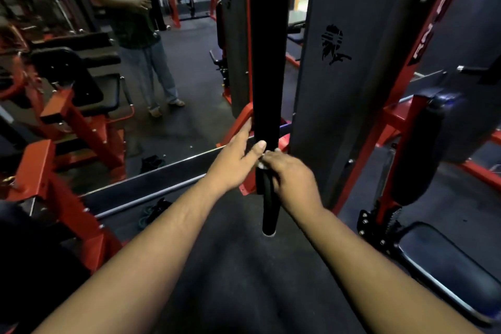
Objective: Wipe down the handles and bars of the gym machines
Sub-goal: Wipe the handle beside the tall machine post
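Standing before everything is the grey weight-stack housing (360,49) of the machine, with red frame posts (401,84) at its right side and a wall mirror (113,106) at the left, in which a person in a green shirt is reflected. On the right, lower, a black padded seat (450,266) is partly in view, and above it a black roller pad (417,154).

Next in size is the black padded bar (267,49), which hangs upright in the middle and ends in a bare tip just above the dark floor (230,266).

Both hands meet on the low part of this bar. The left hand (233,163) lies against its left side with straight fingers and the thumb pressed on the padding, so its grip is released, only touching. The right hand (291,182) is curled around the bar from the right, a clenched grip on the padding.

I cannot see any cloth; if one is there, it is hidden under the palms.

I judge that the step in hand is wiping the lower part of this bar. The next move probably calls for sliding the hands down to the tip, keeping steady pressure around the whole padding, so the bar does not swing away.
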`<state>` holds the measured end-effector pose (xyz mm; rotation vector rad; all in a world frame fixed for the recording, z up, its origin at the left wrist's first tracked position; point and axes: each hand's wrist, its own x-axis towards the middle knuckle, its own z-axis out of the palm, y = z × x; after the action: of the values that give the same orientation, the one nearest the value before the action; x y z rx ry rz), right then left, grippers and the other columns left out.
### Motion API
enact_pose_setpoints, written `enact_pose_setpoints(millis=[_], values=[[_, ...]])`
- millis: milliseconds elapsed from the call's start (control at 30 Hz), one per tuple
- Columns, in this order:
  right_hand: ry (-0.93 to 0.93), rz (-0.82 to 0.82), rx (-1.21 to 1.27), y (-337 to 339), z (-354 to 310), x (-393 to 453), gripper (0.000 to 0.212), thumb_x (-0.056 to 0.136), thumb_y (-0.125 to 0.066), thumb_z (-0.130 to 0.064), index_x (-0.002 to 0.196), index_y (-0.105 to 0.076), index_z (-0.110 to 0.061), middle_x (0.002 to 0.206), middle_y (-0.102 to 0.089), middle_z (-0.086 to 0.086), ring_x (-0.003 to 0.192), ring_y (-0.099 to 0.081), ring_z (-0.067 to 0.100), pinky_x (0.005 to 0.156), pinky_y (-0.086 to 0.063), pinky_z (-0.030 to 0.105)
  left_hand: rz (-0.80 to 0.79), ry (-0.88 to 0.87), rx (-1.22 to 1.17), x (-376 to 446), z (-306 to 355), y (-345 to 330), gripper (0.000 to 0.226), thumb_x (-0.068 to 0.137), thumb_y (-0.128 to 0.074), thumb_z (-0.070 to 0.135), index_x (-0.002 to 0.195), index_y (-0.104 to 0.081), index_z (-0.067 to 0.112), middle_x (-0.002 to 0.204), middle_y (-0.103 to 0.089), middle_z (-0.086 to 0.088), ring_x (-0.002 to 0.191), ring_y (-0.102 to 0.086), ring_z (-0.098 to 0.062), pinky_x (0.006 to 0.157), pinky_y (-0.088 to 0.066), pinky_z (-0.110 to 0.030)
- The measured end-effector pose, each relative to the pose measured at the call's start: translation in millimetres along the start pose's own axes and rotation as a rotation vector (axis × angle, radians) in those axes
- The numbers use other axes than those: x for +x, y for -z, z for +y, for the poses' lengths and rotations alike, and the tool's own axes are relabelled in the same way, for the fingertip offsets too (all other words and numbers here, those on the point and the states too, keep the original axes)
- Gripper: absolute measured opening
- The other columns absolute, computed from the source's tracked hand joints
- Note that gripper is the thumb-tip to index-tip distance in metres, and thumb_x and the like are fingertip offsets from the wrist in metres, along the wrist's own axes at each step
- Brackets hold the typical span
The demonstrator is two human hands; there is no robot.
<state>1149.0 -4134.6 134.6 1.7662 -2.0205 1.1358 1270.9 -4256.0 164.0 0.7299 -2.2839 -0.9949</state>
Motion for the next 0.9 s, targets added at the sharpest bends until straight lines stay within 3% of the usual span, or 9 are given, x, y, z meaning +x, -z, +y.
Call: enact_pose_setpoints(millis=[67, 133, 300, 433, 500, 600, 733, 833, 900], values=[[0.039, -0.069, 0.032, -8, 5, -14, 0.039, 0.082, -0.066, -0.001, 0.119, -0.074, -0.011, 0.129, -0.069, 0.010, 0.125, -0.063, 0.030, 0.106, -0.045, 0.032, 0.041, 0.020, -0.047, 9, 3, -7, 0.069, 0.104, -0.055, 0.040, 0.162, -0.024, 0.022, 0.148, -0.044, 0.021, 0.132, -0.043, 0.016, 0.112, -0.030, -0.011], [0.073, -0.096, 0.087, -6, 12, -30, 0.039, 0.079, -0.071, 0.006, 0.114, -0.075, -0.009, 0.133, -0.067, 0.011, 0.131, -0.057, 0.029, 0.110, -0.039, 0.030, 0.083, 0.037, -0.034, 14, 5, -10, 0.066, 0.104, -0.056, 0.036, 0.161, -0.027, 0.022, 0.146, -0.049, 0.016, 0.130, -0.049, 0.010, 0.111, -0.036, -0.015], [0.358, -0.217, 0.226, 4, 31, -82, 0.033, 0.101, -0.043, -0.003, 0.111, -0.073, -0.007, 0.132, -0.066, 0.010, 0.141, -0.048, 0.027, 0.116, -0.039, 0.042, 0.097, 0.059, 0.001, 21, 2, -18, 0.068, 0.103, -0.054, 0.040, 0.161, -0.026, 0.015, 0.149, -0.049, 0.007, 0.134, -0.047, 0.000, 0.110, -0.034, -0.011], [0.107, -0.040, 0.322, 8, 37, -52, 0.035, 0.107, -0.043, -0.018, 0.121, -0.073, -0.008, 0.135, -0.065, 0.007, 0.137, -0.052, 0.020, 0.114, -0.040, 0.027, 0.059, 0.063, 0.016, 21, -2, -17, 0.071, 0.101, -0.054, 0.044, 0.162, -0.024, 0.022, 0.153, -0.050, 0.005, 0.138, -0.050, -0.007, 0.117, -0.039, -0.031], [0.029, -0.054, 0.268, 2, 32, -24, 0.039, 0.094, -0.058, -0.001, 0.130, -0.069, -0.011, 0.139, -0.064, 0.006, 0.138, -0.051, 0.019, 0.114, -0.039, 0.028, 0.046, 0.062, 0.026, 19, 0, -14, 0.066, 0.104, -0.056, 0.037, 0.161, -0.025, 0.024, 0.151, -0.053, 0.004, 0.137, -0.051, -0.006, 0.117, -0.041, -0.035], [0.051, -0.135, 0.222, -11, 24, -17, 0.051, 0.085, -0.066, 0.011, 0.131, -0.067, -0.012, 0.141, -0.062, 0.008, 0.139, -0.049, 0.021, 0.113, -0.041, 0.035, 0.049, 0.028, 0.050, 16, 2, -10, 0.075, 0.099, -0.057, 0.046, 0.162, -0.021, 0.028, 0.153, -0.051, 0.003, 0.139, -0.049, -0.006, 0.116, -0.043, -0.041], [0.108, -0.144, 0.214, -3, 22, -61, 0.037, 0.094, -0.059, -0.001, 0.129, -0.069, -0.011, 0.149, -0.055, 0.006, 0.146, -0.041, 0.019, 0.119, -0.031, 0.024, -0.025, 0.033, 0.261, 11, -1, -4, 0.086, 0.099, -0.058, 0.049, 0.165, -0.008, 0.027, 0.162, -0.041, -0.001, 0.144, -0.045, -0.017, 0.116, -0.042, -0.044], [0.034, -0.093, 0.311, -2, 20, -100, 0.036, 0.096, -0.049, -0.003, 0.122, -0.073, -0.009, 0.148, -0.055, 0.003, 0.143, -0.046, 0.018, 0.115, -0.041, 0.032, 0.063, -0.050, 0.627, -3, 0, -3, 0.078, 0.097, -0.063, 0.044, 0.160, -0.027, 0.017, 0.152, -0.051, -0.008, 0.131, -0.056, -0.031, 0.107, -0.047, -0.048], [-0.048, -0.009, 0.360, 0, 14, -103, 0.034, 0.096, -0.050, -0.005, 0.120, -0.074, -0.009, 0.144, -0.058, 0.003, 0.138, -0.052, 0.017, 0.111, -0.046, 0.034, 0.255, -0.311, 0.766, -8, 6, 7, 0.057, 0.097, -0.064, 0.038, 0.142, -0.051, 0.008, 0.135, -0.061, -0.014, 0.119, -0.061, -0.036, 0.106, -0.045, -0.051]])
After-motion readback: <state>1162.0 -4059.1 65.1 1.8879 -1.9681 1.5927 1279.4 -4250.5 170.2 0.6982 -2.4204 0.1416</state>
